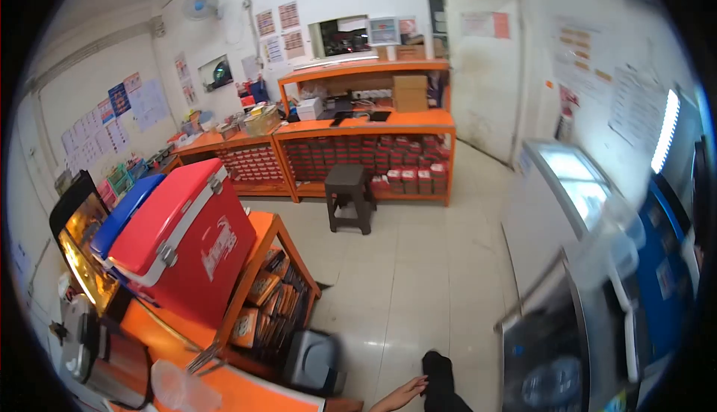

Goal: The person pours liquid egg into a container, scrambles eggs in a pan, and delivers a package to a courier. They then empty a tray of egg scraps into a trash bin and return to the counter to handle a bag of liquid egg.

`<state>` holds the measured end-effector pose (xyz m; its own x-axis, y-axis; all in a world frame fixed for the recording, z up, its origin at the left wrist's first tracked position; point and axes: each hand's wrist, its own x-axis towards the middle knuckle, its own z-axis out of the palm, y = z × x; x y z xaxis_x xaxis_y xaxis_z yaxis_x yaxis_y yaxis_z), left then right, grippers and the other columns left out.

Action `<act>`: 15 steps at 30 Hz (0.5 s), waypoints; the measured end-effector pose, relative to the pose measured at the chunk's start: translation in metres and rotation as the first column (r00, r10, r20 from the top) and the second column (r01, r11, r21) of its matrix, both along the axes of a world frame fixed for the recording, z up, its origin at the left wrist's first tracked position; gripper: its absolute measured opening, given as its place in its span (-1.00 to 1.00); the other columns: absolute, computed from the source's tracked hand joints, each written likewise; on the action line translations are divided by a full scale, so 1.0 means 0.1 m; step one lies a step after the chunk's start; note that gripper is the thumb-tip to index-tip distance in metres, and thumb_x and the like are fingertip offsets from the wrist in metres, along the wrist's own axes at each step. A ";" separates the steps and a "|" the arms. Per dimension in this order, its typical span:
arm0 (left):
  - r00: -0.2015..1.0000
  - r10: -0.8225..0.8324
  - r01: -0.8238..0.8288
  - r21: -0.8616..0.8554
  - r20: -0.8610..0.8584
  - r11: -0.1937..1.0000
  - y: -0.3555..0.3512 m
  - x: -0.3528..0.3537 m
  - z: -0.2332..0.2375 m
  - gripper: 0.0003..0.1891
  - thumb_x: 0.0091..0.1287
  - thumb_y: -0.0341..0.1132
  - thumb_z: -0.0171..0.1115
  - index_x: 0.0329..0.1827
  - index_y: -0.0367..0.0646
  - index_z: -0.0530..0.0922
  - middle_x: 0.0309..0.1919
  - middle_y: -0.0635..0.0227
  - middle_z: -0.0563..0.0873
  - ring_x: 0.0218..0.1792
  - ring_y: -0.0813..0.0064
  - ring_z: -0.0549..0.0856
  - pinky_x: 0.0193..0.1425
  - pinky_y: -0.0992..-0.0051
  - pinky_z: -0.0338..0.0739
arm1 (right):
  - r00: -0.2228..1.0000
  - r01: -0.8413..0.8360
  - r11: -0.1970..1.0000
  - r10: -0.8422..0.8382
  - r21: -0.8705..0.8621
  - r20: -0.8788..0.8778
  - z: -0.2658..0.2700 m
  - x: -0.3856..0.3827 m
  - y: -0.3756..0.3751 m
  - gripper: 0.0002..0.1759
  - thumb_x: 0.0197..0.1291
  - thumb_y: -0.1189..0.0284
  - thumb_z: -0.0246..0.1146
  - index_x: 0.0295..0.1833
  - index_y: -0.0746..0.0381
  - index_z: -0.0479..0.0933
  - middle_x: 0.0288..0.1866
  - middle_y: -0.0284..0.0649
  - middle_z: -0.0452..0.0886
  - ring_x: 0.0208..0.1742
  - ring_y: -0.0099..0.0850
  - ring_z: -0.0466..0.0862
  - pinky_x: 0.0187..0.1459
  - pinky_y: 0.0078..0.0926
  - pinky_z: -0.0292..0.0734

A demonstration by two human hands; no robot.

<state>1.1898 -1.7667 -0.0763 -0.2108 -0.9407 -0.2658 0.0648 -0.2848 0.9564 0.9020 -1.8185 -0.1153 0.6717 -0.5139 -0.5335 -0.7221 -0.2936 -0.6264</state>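
At the bottom of the view my left hand (407, 395) reaches out with its fingers loosely stretched, holding nothing visible. Its fingertips are right beside a dark trouser leg and shoe (439, 378) over the tiled floor (396, 315). To the left of the hand is an orange table (258, 386), with a grey bin-like item (312, 361) at its side. My right hand is outside the view.
A red cooler (196, 240) and a blue cooler (127, 204) sit on the orange table. Ahead, a dark stool (347, 197) stands before an orange counter (366, 129) with stacked boxes. A chest freezer (534, 206) and a glass-fronted cabinet (545, 356) line the right.
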 end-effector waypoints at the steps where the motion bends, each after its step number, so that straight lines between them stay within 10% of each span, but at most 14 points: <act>1: 0.996 0.071 -0.072 0.019 0.047 0.997 -0.28 0.28 -0.20 -0.50 0.23 -0.12 -0.17 0.16 -0.23 0.09 0.11 0.10 0.21 0.15 0.27 0.20 0.15 0.36 0.12 | 1.000 -0.019 1.000 0.019 -0.003 -0.002 -0.06 0.29 -0.46 -0.73 0.05 0.39 -0.03 -0.13 0.25 0.39 -0.32 -0.17 0.50 -0.27 -0.33 0.49 -0.19 -0.47 0.35; 15: 0.684 0.703 -0.730 0.187 0.195 0.657 -3.21 4.75 -0.18 -0.57 0.22 -0.15 -0.15 0.07 -0.25 0.16 0.02 0.14 0.27 0.04 0.33 0.27 0.06 0.38 0.18 | 0.902 -0.380 0.913 0.401 -0.145 0.160 0.32 6.59 -5.60 -0.70 0.04 0.31 -0.03 -0.12 0.21 0.38 -0.34 -0.26 0.50 -0.30 -0.39 0.48 -0.27 -0.51 0.34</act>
